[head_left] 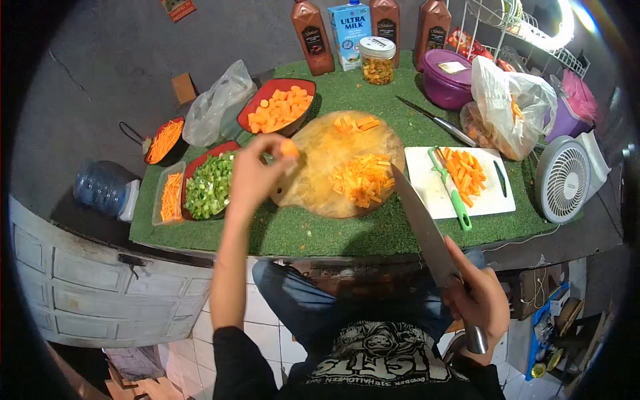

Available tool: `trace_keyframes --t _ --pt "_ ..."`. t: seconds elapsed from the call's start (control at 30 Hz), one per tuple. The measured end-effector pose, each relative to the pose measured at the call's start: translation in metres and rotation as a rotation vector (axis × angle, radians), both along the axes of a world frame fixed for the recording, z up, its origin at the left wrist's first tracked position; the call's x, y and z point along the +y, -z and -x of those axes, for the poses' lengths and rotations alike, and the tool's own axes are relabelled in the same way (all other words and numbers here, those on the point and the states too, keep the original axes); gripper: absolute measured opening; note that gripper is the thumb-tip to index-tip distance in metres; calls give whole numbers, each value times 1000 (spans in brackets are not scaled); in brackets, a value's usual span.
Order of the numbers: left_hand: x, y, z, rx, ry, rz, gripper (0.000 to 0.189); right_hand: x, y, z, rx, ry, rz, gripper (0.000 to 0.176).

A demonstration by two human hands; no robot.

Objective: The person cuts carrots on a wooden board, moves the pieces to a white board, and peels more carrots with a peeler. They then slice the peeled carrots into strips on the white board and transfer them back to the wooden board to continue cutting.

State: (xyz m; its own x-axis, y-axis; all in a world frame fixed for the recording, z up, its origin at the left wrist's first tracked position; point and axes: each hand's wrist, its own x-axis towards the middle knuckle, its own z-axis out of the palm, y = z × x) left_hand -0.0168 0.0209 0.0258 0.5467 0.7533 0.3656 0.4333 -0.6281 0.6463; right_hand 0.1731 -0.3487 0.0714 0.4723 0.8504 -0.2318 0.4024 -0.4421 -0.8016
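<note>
My left hand [257,175] is raised over the left edge of the round wooden cutting board [313,193] and pinches a small carrot piece [289,148] between its fingertips. My right hand [479,299] grips the handle of a large chef's knife [421,223], held low near my lap with the blade pointing up toward the board. A pile of carrot sticks [363,179] lies on the board's middle, and a few more carrot pieces [353,123] sit at its far edge.
On the green mat [333,233]: a red bowl of carrot chunks [279,107], a bowl of chopped green onion [209,183], a tub of carrot strips [171,195], a white board [427,193] with carrot sticks and a green peeler [453,193], sauce bottles, milk carton [351,25], jar, purple tub, plastic bags, small fan [561,179].
</note>
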Motion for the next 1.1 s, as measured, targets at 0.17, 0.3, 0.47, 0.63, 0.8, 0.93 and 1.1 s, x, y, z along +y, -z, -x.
trace_keyframes --t 0.17,0.3,0.47,0.63,0.8,0.93,1.1 --pt "-47 55 -1 -94 -24 130 35 36 17 5 -119 -272 -124 72" --pt "-58 51 0 -155 -44 51 37 64 31 21 -247 -402 -275 76" --pt "-60 49 7 -266 -103 -41 31 92 35 39 -329 -454 -201 78" --pt "-55 48 1 -269 -31 -100 14 109 40 48 -397 -444 -108 79" --pt "-55 52 -1 -273 -16 -124 12 110 37 47 -399 -470 -105 80" --pt "-58 50 -2 -301 -26 -122 10 110 35 43 -374 -474 -87 79" --pt "-56 54 -1 -287 -26 -153 12 107 43 40 -386 -512 -201 82"
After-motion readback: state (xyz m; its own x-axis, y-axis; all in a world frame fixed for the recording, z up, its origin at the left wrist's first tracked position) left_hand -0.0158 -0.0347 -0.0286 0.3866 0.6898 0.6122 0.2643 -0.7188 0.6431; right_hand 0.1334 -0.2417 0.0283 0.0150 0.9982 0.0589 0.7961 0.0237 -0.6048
